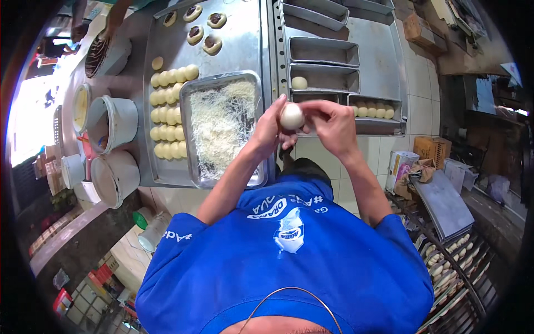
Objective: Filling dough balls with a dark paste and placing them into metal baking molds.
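Note:
Above the front of the metal worktop, a smooth pale dough ball [292,117] rests in my left hand [267,128], whose fingers curl under and around it. My right hand [338,129] is closed at the ball's right side, with bent index finger and thumb against it. Just beyond, a rectangular loaf tin [334,81] contains a single dough ball [299,83] at its left end. A row of dough balls [371,109] fills another tin, to the right of my right hand. To my left, shredded cheese [222,119] lies in a shallow steel tray [257,82].
Rows of dough balls [168,114] and flattened rounds with dark filling [212,44] sit on a large baking sheet [233,55]. More loaf tins [324,51] stand at the back right. White buckets [123,119] line the left side. A rack of shaped dough [450,259] stands lower right.

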